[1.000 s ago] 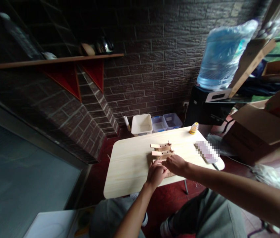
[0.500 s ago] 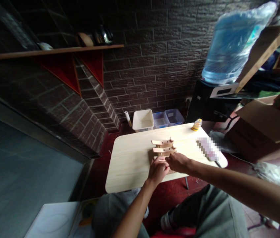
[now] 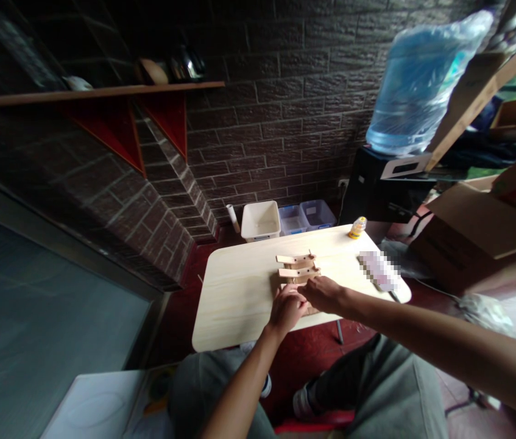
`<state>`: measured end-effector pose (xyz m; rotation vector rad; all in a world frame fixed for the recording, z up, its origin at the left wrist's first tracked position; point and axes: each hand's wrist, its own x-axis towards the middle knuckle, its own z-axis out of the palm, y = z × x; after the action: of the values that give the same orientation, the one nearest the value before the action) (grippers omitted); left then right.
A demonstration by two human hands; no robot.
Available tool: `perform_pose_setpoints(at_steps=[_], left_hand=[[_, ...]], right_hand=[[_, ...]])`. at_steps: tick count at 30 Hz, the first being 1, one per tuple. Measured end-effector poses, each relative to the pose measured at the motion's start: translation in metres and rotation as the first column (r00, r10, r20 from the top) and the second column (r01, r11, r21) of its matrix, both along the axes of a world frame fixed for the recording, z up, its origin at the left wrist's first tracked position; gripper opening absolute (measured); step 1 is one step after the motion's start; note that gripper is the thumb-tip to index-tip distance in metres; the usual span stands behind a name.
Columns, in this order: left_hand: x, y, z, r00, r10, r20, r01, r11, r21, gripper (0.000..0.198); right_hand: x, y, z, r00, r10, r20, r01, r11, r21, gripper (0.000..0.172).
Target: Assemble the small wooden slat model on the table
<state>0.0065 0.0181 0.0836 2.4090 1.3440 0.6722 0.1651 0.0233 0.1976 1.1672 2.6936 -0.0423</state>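
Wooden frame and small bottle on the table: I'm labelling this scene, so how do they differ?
The wooden frame is tan, with dark holes; the bottle looks clear, with yellow at top and bottom. The wooden frame is larger than the bottle. The left hand and right hand are at the wooden frame's near end, while the bottle stands near the table's far right corner. Both are on the table.

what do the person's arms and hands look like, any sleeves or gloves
The left hand and right hand wear no gloves. The left forearm and right forearm show no sleeves, and no watch or band is visible on either. The hands are too small in view to tell about rings.
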Motion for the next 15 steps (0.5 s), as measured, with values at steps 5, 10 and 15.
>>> perform_pose_setpoints(at_steps=[5, 10, 15], left_hand=[[-0.002, 0.003, -0.007, 1.000, 0.002, 0.014, -0.002, 1.000, -0.012, 0.012], [-0.004, 0.004, -0.010, 0.999, 0.005, 0.035, -0.005, 1.000, -0.009, 0.012], [-0.003, 0.003, -0.008, 1.000, 0.008, 0.022, -0.008, 1.000, -0.002, 0.014]], right_hand=[[0.003, 0.003, 0.003, 0.999, -0.031, -0.040, 0.028, 0.998, -0.063, 0.021], [0.006, 0.003, 0.005, 0.991, -0.116, -0.060, 0.109, 0.988, -0.113, 0.024], [0.002, -0.006, 0.009, 0.964, -0.264, -0.037, 0.257, 0.956, -0.143, 0.028]])
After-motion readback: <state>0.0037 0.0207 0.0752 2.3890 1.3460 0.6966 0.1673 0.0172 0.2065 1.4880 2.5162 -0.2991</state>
